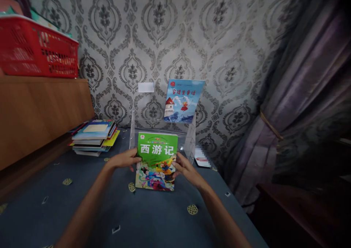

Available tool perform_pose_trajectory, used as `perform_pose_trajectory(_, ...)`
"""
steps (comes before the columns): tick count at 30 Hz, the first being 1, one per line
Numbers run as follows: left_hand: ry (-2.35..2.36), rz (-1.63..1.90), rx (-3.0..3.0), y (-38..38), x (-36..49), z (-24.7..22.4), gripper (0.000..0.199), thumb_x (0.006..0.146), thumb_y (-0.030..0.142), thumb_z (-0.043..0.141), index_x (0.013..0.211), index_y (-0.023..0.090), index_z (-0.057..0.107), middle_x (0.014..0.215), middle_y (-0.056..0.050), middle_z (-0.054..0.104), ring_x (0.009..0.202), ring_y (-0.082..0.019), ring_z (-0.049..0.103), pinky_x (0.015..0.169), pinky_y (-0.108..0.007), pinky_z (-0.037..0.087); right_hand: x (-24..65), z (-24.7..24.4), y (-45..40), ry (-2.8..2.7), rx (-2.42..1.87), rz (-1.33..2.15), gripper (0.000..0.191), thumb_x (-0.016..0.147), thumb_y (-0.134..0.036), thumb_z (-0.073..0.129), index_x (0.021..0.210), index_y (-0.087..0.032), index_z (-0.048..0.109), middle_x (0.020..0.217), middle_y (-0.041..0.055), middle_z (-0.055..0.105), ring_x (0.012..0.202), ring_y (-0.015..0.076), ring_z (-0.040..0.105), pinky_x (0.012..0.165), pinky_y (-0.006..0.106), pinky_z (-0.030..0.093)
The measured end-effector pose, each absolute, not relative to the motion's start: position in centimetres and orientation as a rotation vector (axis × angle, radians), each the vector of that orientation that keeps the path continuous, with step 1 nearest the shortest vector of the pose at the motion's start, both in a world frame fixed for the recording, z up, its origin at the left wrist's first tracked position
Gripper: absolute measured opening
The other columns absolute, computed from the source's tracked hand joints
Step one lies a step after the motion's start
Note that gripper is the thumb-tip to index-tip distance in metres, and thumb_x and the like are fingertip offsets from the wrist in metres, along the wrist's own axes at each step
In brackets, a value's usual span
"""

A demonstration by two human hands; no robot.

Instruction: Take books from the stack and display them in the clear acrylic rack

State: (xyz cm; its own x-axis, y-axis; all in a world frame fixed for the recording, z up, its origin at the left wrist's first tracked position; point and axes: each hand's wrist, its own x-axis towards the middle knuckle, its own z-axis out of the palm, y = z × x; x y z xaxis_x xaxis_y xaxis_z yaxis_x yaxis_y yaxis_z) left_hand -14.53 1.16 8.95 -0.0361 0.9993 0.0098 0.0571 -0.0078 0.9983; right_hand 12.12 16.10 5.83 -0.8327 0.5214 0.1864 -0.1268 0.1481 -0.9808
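A green picture book [157,161] with large white characters is held upright between my two hands, its cover facing me. My left hand [126,159] grips its left edge, and my right hand [184,167] grips the right edge with the thumb on the cover. Just behind the book stands a clear plastic rack [191,135]. On its upper right side rests a blue storybook [184,101] with red characters. A small white label [146,87] shows at the rack's upper left.
Several books lie in a stack [94,136] on the blue patterned cloth [90,208] at the left. A red basket [38,49] sits on a wooden cabinet [41,113]. Right of the rack lies a pale flat item [202,161]; a purple curtain [298,105] hangs beyond it.
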Motion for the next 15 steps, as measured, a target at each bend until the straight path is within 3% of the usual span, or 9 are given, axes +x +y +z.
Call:
perform_pose_trajectory(4,1.280,1.181,1.278,2.0,-14.7,10.2,0.049,0.071,0.016,0.076,0.119,0.016,0.069,0.082,-0.005,0.070,0.071,-0.024,0.064,0.060,-0.033,0.055,11.7,5.9,17.1,-1.941,-0.384,1.713,0.069,0.077,-0.053,0.074,0.136,-0.024,0.051,0.116,0.0098,0.068,0.092,0.0259,0.066,0.058,0.032,0.059)
perform_pose_trajectory(10,1.408,1.302,1.461,2.6,-15.0,12.1,0.041,0.067,0.014,0.076,0.108,0.019,0.073,0.087,-0.004,0.070,0.073,-0.021,0.063,0.062,-0.030,0.055,10.3,7.4,18.2,-1.926,-0.357,1.660,0.060,0.077,-0.052,0.074,0.127,-0.024,0.057,0.115,0.0095,0.068,0.094,0.0256,0.066,0.060,0.031,0.058)
perform_pose_trajectory(15,1.501,1.342,1.503,3.0,-15.4,11.5,0.050,0.069,0.018,0.073,0.119,0.018,0.070,0.103,-0.009,0.069,0.072,-0.022,0.061,0.057,-0.032,0.054,9.6,7.8,18.5,-1.948,-0.356,1.615,0.058,0.078,-0.053,0.073,0.126,-0.024,0.055,0.116,0.0095,0.067,0.094,0.0256,0.065,0.060,0.032,0.059)
